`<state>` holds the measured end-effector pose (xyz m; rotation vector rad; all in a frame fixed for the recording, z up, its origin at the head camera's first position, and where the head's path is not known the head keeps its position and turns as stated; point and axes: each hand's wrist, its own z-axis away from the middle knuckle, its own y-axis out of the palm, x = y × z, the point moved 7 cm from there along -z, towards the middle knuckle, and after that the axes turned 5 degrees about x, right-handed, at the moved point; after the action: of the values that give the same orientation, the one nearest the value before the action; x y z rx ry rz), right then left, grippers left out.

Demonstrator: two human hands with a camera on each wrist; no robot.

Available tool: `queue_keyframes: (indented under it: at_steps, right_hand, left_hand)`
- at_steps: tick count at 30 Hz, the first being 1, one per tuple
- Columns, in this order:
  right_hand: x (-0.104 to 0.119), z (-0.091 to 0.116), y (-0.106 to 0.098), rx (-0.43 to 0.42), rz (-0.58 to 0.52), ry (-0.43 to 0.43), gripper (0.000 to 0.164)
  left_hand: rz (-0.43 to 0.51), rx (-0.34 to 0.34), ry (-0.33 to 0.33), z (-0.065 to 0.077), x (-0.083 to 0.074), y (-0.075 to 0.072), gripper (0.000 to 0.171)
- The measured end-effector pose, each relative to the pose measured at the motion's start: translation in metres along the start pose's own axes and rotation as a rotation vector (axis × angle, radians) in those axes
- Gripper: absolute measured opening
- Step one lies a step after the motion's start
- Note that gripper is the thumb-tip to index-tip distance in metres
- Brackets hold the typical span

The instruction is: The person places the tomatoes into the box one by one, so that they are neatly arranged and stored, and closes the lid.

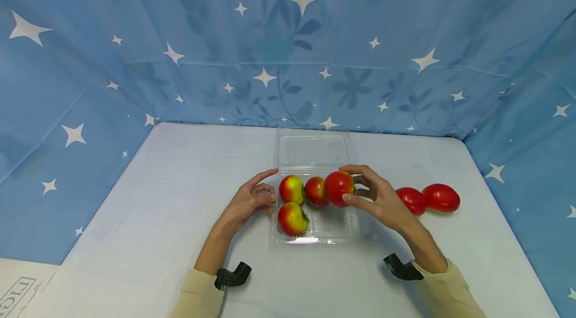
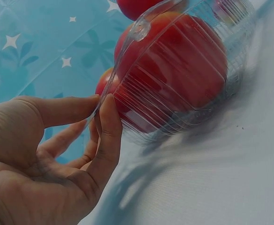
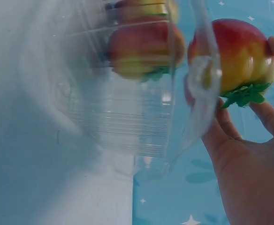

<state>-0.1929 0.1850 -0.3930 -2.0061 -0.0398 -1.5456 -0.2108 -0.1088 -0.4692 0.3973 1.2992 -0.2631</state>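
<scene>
A clear plastic clamshell box (image 1: 333,230) lies on the table with its lid (image 1: 315,150) folded back. My left hand (image 1: 247,203) pinches the box's left rim between thumb and finger, seen close up in the left wrist view. Inside, three red-and-yellow tomatoes with green leafy tops sit toward the left: a back-left tomato (image 1: 291,189), a front-left tomato (image 1: 293,219) and a back-middle tomato (image 1: 316,191). My right hand (image 1: 380,198) holds another tomato (image 3: 240,58) by its sides, above the back of the box. Its green cap faces the palm.
Two more red fruits, a left one (image 1: 411,201) and a right one (image 1: 441,198), lie touching on the white table (image 1: 180,183) to the right of the box. A blue star-patterned curtain (image 1: 270,43) surrounds the table. A printed board (image 1: 22,288) shows at the lower left.
</scene>
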Motion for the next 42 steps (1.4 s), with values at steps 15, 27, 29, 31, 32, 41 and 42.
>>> queue_keyframes:
  at_steps: [15,27,29,31,32,41,42]
  right_hand:
    - [-0.001,0.004,0.012,0.037,0.028,-0.015,0.059]
    - [0.002,0.004,0.026,0.106,0.071,-0.008,0.062]
    - [0.001,0.005,0.028,0.119,0.069,-0.009,0.061]
    - [0.001,0.005,0.03,0.13,0.066,-0.013,0.06]
    - [0.001,0.005,0.031,0.136,0.065,-0.018,0.06]
    - [0.001,0.006,0.038,0.147,0.076,-0.064,0.058]
    - [0.001,0.006,0.038,0.147,0.08,-0.065,0.058]
  left_hand:
    - [0.003,0.013,0.009,0.0,0.0,0.001,0.069]
    - [0.025,-0.002,0.0,0.001,-0.001,-0.001,0.068]
    - [0.018,0.001,-0.001,0.001,-0.001,0.0,0.068]
    - [0.013,0.002,-0.002,0.001,-0.001,0.0,0.068]
    - [0.011,0.002,-0.003,0.001,-0.001,0.0,0.068]
    - [0.013,0.001,-0.008,0.0,0.0,-0.001,0.068]
    - [0.014,0.001,-0.008,0.0,0.0,-0.001,0.068]
